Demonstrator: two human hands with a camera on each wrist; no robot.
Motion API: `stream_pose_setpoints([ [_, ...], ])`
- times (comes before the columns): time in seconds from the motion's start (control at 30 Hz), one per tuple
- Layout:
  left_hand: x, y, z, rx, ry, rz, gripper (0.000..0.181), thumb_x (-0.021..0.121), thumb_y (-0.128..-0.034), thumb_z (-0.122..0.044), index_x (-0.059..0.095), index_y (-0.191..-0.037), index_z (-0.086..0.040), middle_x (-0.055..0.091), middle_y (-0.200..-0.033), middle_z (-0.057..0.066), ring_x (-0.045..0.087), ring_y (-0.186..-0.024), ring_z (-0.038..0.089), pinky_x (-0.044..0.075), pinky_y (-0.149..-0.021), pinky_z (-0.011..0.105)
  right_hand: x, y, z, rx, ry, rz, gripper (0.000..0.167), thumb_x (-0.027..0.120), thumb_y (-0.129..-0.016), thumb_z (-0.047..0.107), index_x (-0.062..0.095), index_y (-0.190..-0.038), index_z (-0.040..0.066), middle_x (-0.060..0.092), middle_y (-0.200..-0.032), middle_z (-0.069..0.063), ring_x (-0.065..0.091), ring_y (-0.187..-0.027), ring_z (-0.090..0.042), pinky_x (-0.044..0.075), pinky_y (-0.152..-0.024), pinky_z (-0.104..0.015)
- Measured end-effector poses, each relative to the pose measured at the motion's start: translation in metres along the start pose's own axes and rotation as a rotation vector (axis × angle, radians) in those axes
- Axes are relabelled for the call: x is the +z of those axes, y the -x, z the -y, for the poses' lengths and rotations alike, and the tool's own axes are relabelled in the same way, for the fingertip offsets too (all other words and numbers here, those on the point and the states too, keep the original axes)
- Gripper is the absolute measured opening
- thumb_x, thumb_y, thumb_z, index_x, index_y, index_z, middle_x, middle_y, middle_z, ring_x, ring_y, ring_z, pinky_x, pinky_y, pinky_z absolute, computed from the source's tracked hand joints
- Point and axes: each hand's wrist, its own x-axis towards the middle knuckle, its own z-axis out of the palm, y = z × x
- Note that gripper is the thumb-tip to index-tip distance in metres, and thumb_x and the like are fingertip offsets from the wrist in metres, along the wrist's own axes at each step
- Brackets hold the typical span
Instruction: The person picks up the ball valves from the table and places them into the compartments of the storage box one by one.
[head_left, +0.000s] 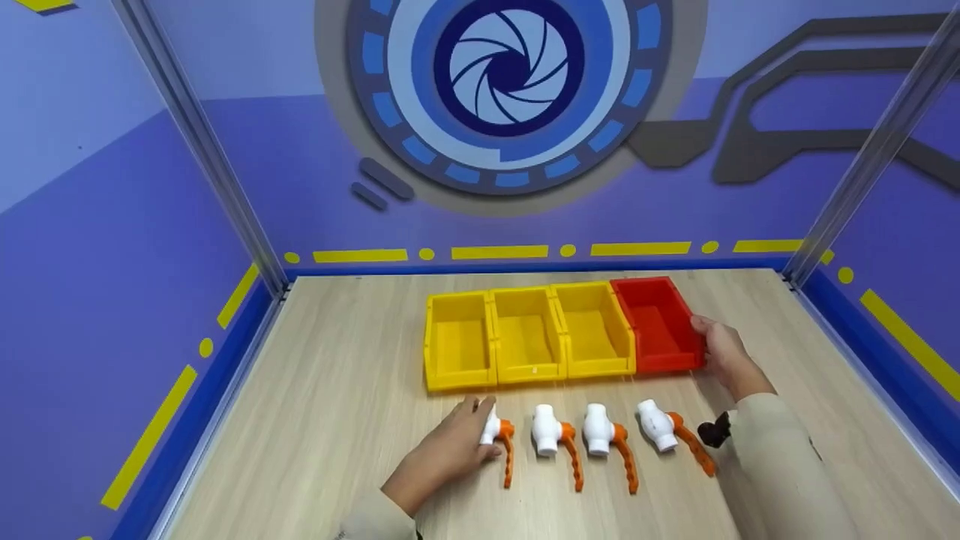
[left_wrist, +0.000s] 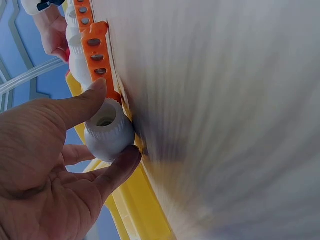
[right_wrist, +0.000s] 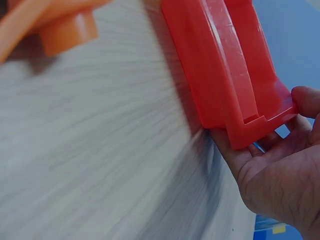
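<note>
The left hand (head_left: 450, 446) grasps the leftmost ball valve (head_left: 491, 429), thumb on one side of its white body and fingertips on the other. Whether that valve rests on the surface (head_left: 322, 420) or is slightly raised, I cannot tell. Its orange lever points towards the surface's near edge.

To its right stand three more white valves with orange levers, together forming a row across the nearer part of the surface: the second valve (head_left: 546, 431), the third valve (head_left: 598, 430) and the fourth valve (head_left: 657, 426). The fourth is tilted, its lever slanting towards the near right corner.

Behind them, closer to the back edge, is a side-by-side row of open storage bins: the left yellow bin (head_left: 459, 379), the middle yellow bin (head_left: 531, 372), the right yellow bin (head_left: 600, 367) and, at the end towards the back right corner, the red bin (head_left: 670, 363). The row sits slightly askew, its red end nearer the back edge.

The right hand (head_left: 726, 351) grips the red bin's right side, thumb at the rim and fingers against the outside.
</note>
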Motion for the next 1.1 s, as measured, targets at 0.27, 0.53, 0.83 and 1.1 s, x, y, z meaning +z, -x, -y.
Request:
stream_pose_setpoints([
  [0.27,0.000,0.002,0.004,0.043,-0.001,-0.025,0.081,0.079,-0.0975,-0.039,0.042,-0.163,-0.008,0.050,-0.155,0.018,0.056,-0.139,0.032,0.049,-0.117,0.051,0.006,-0.001,0.001,0.016,-0.063,-0.026,0.065,0.035,-0.115,0.037,0.018,-0.172,0.012,0.027,-0.173,-0.015,0.038,-0.148,-0.028,0.041,-0.121,-0.041],
  [0.53,0.000,-0.001,0.006,0.066,-0.023,-0.061,0.082,0.079,-0.0966,-0.042,0.044,-0.160,-0.004,0.053,-0.151,0.014,0.059,-0.133,0.028,0.050,-0.116,0.049,0.012,-0.003,0.001,-0.001,0.016,-0.089,0.064,0.032,-0.115,0.040,0.021,-0.171,0.010,0.029,-0.173,-0.019,0.039,-0.148,-0.031,0.040,-0.123,-0.042],
  [0.83,0.000,-0.001,0.007,0.077,-0.013,-0.119,0.080,0.082,-0.0946,-0.039,0.048,-0.157,-0.004,0.055,-0.145,0.012,0.062,-0.122,0.024,0.054,-0.107,0.045,0.014,-0.001,-0.001,-0.034,0.079,-0.144,0.064,0.028,-0.114,0.037,0.026,-0.169,0.006,0.029,-0.173,-0.022,0.036,-0.151,-0.033,0.027,-0.132,-0.049],
  [1.1,-0.008,-0.001,0.009,0.047,0.008,-0.132,0.079,0.084,-0.0934,-0.035,0.046,-0.158,-0.009,0.052,-0.148,0.010,0.061,-0.124,0.025,0.054,-0.110,0.048,0.015,0.003,-0.003,-0.044,0.120,-0.178,0.065,0.026,-0.114,0.040,0.027,-0.169,0.006,0.028,-0.173,-0.021,0.033,-0.152,-0.035,0.024,-0.133,-0.052],
])
